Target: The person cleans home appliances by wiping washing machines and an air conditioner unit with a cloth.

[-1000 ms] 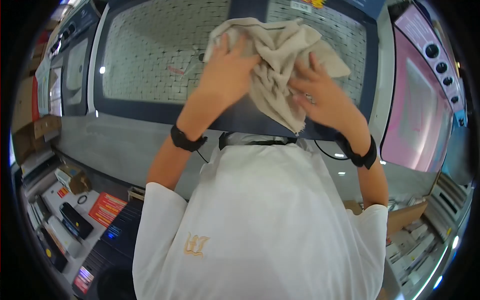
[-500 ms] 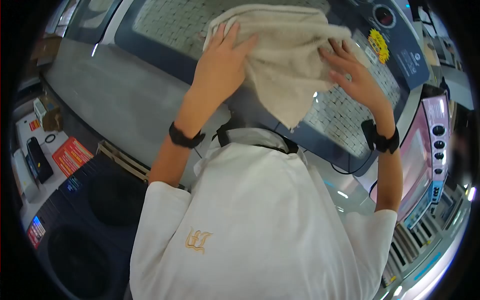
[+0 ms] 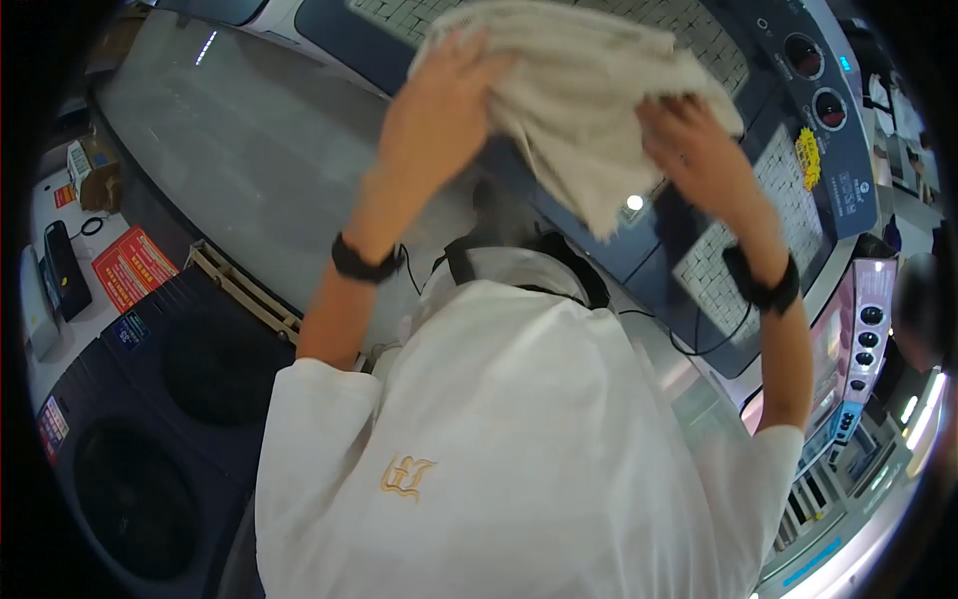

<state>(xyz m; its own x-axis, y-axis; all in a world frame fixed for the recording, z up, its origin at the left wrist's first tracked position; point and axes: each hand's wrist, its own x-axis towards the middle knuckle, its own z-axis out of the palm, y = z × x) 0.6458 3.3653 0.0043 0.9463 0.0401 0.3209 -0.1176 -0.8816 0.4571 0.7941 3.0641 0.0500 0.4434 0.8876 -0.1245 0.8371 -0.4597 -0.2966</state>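
A beige cloth [image 3: 574, 75], soft and wrinkled, is spread between my hands above a dark-framed washing machine top [image 3: 689, 215] with a brick-patterned lid. My left hand [image 3: 439, 115], blurred by motion, grips the cloth's left edge, its fingertips partly lost in the blur. At the right side of the cloth, my right hand [image 3: 699, 155] has its fingers curled into the fabric. One corner of the cloth hangs down toward my body.
Round knobs [image 3: 804, 56] and a yellow sticker [image 3: 808, 158] are on the machine's panel at right. A pink appliance [image 3: 848, 329] stands beyond it. On the left are a dark twin-tub appliance [image 3: 150, 439], a red leaflet [image 3: 138, 265] and a grey floor [image 3: 239, 130].
The view has shifted, so the machine appears further right. My hands and the cloth have moved left relative to it, and the right fingers are more curled.
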